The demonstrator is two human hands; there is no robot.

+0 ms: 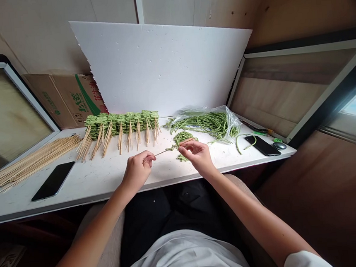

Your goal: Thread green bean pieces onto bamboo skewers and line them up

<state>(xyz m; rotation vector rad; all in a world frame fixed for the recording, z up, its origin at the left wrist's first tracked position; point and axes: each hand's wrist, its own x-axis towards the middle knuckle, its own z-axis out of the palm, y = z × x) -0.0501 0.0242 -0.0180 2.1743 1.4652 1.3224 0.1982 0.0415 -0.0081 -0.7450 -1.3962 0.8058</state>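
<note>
Pinches skewer (160, 153) in left hand (139, 165), above white table (107, 177). Curls right hand (197, 153) farther along it, beside green bean piece (171, 149); can't tell whether gripping anything. Has cut beans (183, 136) just beyond right hand, long beans (206, 122) in plastic bag (233, 121) behind, bean skewers (130, 121) in row leftward, bare skewers (37, 160) and phone (53, 181) farther left, second phone (261, 145) at right.

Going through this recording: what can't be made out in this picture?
All in the head view:
Near end of the thin brown skewer: hidden inside the left hand.
What the right hand's fingertips touch: too small, partly covered by its own fingers.
Right side of the brown cardboard box: hidden behind the white rectangular panel.
Small bright-green item beside the right-hand black rectangular phone: too small to identify.
</note>
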